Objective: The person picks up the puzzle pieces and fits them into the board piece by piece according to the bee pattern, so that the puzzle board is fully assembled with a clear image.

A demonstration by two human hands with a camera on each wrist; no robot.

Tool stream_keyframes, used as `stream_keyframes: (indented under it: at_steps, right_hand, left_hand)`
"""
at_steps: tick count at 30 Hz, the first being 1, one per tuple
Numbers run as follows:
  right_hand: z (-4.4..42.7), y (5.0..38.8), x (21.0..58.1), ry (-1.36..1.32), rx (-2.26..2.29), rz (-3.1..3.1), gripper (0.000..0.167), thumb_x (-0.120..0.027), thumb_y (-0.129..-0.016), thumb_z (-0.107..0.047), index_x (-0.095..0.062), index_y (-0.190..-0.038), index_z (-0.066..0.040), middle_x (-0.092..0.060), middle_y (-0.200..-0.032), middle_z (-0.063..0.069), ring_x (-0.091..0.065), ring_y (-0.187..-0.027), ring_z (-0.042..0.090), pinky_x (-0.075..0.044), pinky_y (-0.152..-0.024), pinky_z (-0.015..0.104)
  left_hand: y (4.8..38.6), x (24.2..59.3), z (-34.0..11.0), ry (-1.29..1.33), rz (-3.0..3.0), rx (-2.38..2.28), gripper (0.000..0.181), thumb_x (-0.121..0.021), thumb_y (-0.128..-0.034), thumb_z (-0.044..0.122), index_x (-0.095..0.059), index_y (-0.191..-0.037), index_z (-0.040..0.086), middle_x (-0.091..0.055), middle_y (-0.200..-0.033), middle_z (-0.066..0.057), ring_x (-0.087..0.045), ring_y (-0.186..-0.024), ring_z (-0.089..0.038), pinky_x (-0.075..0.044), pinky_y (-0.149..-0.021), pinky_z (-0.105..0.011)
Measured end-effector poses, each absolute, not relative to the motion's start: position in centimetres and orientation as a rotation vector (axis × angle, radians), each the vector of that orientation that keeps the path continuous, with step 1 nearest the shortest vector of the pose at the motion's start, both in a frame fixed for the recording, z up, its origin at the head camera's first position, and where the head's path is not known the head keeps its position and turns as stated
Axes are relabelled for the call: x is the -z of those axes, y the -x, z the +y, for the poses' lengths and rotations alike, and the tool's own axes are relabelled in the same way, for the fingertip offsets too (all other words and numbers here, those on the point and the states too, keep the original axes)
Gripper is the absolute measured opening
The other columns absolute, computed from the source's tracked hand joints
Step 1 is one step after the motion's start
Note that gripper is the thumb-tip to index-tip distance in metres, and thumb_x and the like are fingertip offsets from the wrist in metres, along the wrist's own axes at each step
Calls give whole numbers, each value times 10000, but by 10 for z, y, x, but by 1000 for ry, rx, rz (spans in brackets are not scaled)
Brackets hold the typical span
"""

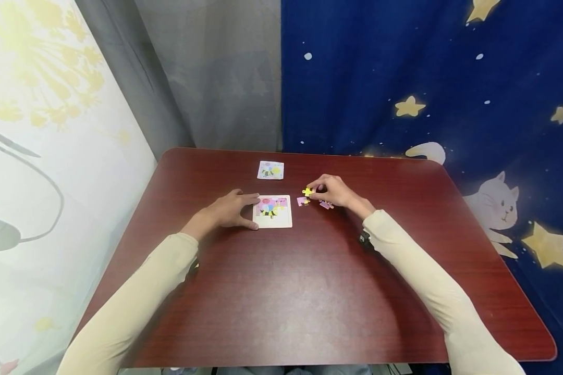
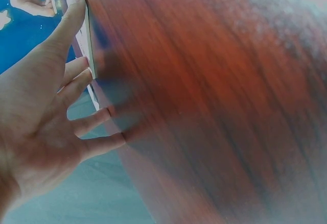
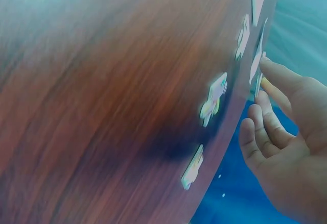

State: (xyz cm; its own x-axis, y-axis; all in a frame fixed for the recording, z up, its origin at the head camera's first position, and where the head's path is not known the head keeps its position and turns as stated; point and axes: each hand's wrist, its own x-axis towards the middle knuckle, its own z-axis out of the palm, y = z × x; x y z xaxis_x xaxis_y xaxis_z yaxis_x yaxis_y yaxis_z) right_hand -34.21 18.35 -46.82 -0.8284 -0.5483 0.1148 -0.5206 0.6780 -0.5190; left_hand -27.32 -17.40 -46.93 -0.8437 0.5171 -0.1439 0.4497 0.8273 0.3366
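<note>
Here, pinches a yellow puzzle piece (image 1: 307,192) in the right hand (image 1: 334,191), right of the partly filled white tray (image 1: 279,221), near loose pieces (image 1: 302,201) on the table (image 1: 286,291); rests the left hand (image 1: 229,209), fingers outstretched, against the tray's left edge, with a picture card (image 1: 270,170) lying beyond.

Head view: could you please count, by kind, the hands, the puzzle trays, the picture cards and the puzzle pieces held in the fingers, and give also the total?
Hands: 2 (left hand, right hand)
Puzzle tray: 1
Picture card: 1
Held piece, yellow: 1
Total: 5
</note>
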Motion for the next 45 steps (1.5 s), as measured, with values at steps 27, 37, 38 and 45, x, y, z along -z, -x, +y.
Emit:
stream_keyframes:
  at_steps: [27,37,38,45]
  right_hand:
    - [143,317,467,1072,864,2710,326,-820,-918,-185,-777,-1218,-66,-717,-1099,99,-615,-990,267,-521,-895,444]
    - [129,310,471,1132,857,2694,299,-826,-912,-178,-791,-1189,-72,-724,-1073,100,-647,-966,276,-536,-828,365]
    - [127,310,472,1144,853,2692,300,-827,-911,-176,-791,-1188,-69,-726,-1069,97,-647,-965,276,-539,-829,372]
    - [118,309,474,1189,835,2654,292,-815,-920,-159,-787,-1194,-61,-728,-1057,89,-644,-991,273,-541,-864,420]
  left_hand:
    - [274,469,-173,-765,2775,-421,941,-837,-791,621,-498,-1564,205,-382,-1660,31,-290,-1512,-424,-403,-1073,-668]
    - [273,469,-174,-774,2771,-427,938,-831,-794,626,-498,-1564,206,-382,-1660,35,-291,-1511,-424,-403,-1081,-657]
    - [274,469,-174,-776,2772,-427,937,-831,-796,625,-499,-1564,204,-384,-1660,31,-293,-1510,-425,-404,-1079,-659]
    - [274,469,-174,-774,2772,-419,936,-824,-800,630,-498,-1564,198,-382,-1661,24,-291,-1509,-431,-405,-1076,-663]
